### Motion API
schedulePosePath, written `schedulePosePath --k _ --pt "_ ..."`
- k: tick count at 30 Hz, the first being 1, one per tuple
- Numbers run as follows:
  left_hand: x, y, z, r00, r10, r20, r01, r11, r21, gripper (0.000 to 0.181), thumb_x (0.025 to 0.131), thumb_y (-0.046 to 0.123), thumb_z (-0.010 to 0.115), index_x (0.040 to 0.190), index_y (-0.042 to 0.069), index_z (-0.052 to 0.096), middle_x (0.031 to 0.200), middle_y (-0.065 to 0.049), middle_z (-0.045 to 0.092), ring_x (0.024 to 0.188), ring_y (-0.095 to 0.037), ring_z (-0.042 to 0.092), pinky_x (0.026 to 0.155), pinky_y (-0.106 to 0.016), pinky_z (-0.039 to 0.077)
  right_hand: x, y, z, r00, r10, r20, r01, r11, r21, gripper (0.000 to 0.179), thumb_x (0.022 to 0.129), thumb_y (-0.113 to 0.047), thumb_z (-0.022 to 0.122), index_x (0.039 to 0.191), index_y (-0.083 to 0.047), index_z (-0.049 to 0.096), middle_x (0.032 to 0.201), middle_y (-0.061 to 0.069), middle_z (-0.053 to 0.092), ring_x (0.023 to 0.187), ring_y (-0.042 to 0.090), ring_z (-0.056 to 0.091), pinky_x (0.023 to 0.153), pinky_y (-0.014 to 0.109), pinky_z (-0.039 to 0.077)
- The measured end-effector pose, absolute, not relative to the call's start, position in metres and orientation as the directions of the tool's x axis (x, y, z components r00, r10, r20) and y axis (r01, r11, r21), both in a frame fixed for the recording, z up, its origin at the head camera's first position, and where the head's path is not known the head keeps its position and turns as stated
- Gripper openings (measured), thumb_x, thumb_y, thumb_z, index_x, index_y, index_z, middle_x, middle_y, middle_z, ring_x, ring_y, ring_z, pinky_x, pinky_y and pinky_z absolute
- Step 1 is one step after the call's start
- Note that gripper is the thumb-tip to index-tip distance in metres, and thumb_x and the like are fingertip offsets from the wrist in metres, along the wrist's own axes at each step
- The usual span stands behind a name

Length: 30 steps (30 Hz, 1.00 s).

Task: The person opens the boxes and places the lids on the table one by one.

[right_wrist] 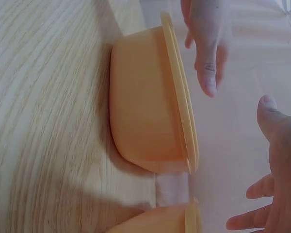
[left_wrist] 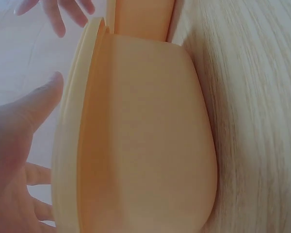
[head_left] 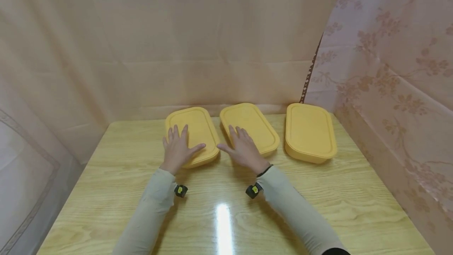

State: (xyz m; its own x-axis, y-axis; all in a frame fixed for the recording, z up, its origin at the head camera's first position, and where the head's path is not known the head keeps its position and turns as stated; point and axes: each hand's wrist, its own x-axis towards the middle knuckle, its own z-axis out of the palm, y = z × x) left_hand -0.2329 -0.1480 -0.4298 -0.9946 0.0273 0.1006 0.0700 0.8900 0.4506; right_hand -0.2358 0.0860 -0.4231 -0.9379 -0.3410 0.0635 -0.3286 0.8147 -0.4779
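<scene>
Three yellow lidded boxes with rounded corners stand in a row. Over the left box point(head_left: 203, 129) my left hand point(head_left: 177, 150) is spread, fingers straight and thumb pointing right above the lid. That box's side wall point(left_wrist: 155, 131) fills much of the left wrist view, with the left hand point(left_wrist: 12, 141) beside the lid rim. My right hand point(head_left: 245, 152) overlaps the near left edge of the middle box point(head_left: 256, 125), its fingers extended and its thumb toward the left box. In the right wrist view, the right hand point(right_wrist: 288, 170) stands apart from the left box point(right_wrist: 145, 97).
The right box point(head_left: 309, 129) stands apart near the table's right edge. All the boxes are on a light wood-grain table point(head_left: 205, 215) near its back edge. Pale cloth point(head_left: 198, 42) hangs behind, and a floral-patterned cloth point(head_left: 400, 70) hangs at the right.
</scene>
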Motion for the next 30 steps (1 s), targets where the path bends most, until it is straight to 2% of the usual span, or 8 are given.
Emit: schedulePosePath --k 5,13,21,30 --pt "-0.233 -0.151 -0.432 -0.996 0.017 0.087 0.056 0.887 0.458 0.104 0.081 0.066 0.064 0.154 0.004 0.023 0.158 -0.034 0.008 0.146 -0.053 0.004 0.114 -0.072 0.005 -0.235 0.083 -0.424 -0.937 -0.342 0.066 -0.329 0.807 -0.491 0.088 0.094 -0.064 0.044 0.156 -0.008 0.018 0.158 0.027 0.021 0.147 0.044 0.019 0.120 0.056 0.020" --pt "-0.232 -0.158 -0.436 -0.997 0.005 0.081 0.042 0.884 0.465 0.106 0.080 0.066 0.064 0.154 0.004 0.021 0.157 -0.035 0.007 0.146 -0.055 0.005 0.113 -0.073 0.007 -0.236 0.074 -0.426 -0.936 -0.344 0.066 -0.328 0.792 -0.515 0.088 0.094 -0.063 0.047 0.156 -0.009 0.018 0.158 0.025 0.022 0.147 0.040 0.022 0.116 0.056 0.030" --pt "-0.230 -0.164 -0.442 -0.997 0.013 0.072 0.047 0.870 0.491 0.115 0.074 0.070 0.068 0.155 0.007 0.018 0.158 -0.035 0.003 0.146 -0.054 0.002 0.113 -0.073 0.005 -0.234 0.066 -0.426 -0.929 -0.367 0.040 -0.328 0.772 -0.545 0.088 0.093 -0.063 0.046 0.157 -0.011 0.014 0.160 0.024 0.020 0.148 0.039 0.021 0.116 0.056 0.029" --pt "-0.228 -0.167 -0.445 -0.997 -0.028 0.069 0.011 0.861 0.509 0.113 0.076 0.070 0.067 0.155 0.007 0.017 0.158 -0.035 0.004 0.147 -0.051 0.003 0.113 -0.073 0.006 -0.231 0.060 -0.425 -0.910 -0.414 0.035 -0.351 0.721 -0.598 0.092 0.093 -0.064 0.046 0.157 -0.011 0.009 0.160 0.022 0.021 0.147 0.038 0.024 0.116 0.055 0.030"
